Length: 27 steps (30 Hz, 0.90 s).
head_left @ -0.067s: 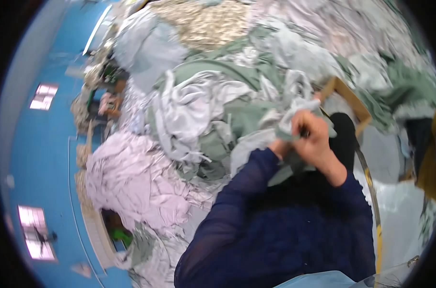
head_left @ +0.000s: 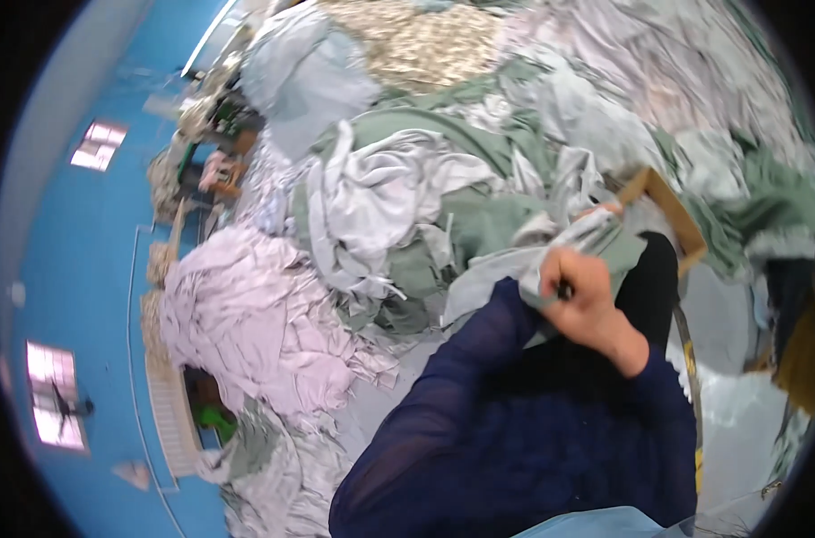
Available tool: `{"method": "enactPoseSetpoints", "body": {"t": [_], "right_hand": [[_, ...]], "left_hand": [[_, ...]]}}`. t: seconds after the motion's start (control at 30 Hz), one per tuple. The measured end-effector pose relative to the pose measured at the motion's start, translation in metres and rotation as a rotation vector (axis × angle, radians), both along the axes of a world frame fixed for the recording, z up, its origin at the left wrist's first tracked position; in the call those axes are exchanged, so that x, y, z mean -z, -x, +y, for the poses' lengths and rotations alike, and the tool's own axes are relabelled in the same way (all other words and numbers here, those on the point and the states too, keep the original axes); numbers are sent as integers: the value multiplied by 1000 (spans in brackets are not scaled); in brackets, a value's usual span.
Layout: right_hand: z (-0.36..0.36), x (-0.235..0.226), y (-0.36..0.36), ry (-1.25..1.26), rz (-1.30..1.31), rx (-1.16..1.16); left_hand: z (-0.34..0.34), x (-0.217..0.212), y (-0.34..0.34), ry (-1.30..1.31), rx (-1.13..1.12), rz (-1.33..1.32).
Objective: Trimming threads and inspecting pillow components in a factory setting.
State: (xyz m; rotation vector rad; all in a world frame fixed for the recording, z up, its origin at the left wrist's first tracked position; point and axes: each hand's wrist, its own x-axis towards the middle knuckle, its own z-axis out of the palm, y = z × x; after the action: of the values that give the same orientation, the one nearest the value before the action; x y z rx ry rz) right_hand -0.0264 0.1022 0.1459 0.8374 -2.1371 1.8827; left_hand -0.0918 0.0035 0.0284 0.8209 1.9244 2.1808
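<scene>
My right hand (head_left: 579,294) is closed above my lap, its fingers curled around a small dark object (head_left: 564,290) whose kind I cannot make out. Just beyond it, a grey-white and pale green piece of cloth (head_left: 596,235) is bunched up. Most of my left hand is hidden behind the right hand and this cloth. Fingertips (head_left: 609,209), apparently of my left hand, show at the cloth's far edge and seem to grip it. Light cloth (head_left: 488,273) spreads from beneath my hands toward the heap on the left.
Heaps of white and green cloth (head_left: 380,193) lie ahead, with a pale pink pile (head_left: 255,323) at left. An open cardboard box (head_left: 676,220) stands beyond my dark-clad knee (head_left: 649,278). A black-and-yellow strip (head_left: 690,350) runs along my right side. Blue wall (head_left: 75,269) at far left.
The whole view has shifted slightly right and down. My right hand has drawn a little closer to my body, and the left wrist, bare before, is now covered from sight.
</scene>
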Motion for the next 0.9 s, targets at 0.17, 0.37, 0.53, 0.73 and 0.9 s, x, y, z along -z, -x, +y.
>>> {"method": "enactPoseSetpoints", "body": {"t": [0.17, 0.37, 0.53, 0.73, 0.9], "right_hand": [[20, 4, -24, 75, -68, 287], [103, 44, -38, 245, -375, 571], [121, 62, -44, 332, -419, 659], [120, 76, -51, 383, -466, 600], [140, 76, -68, 304, -472, 572]], "left_hand": [[-132, -68, 98, 1144, -662, 399], [-400, -386, 137, 2152, -1420, 458], [-509, -559, 40, 2087, -1339, 1360], [-550, -422, 36, 2775, -1787, 158], [-464, -232, 62, 1741, -748, -433]]}}
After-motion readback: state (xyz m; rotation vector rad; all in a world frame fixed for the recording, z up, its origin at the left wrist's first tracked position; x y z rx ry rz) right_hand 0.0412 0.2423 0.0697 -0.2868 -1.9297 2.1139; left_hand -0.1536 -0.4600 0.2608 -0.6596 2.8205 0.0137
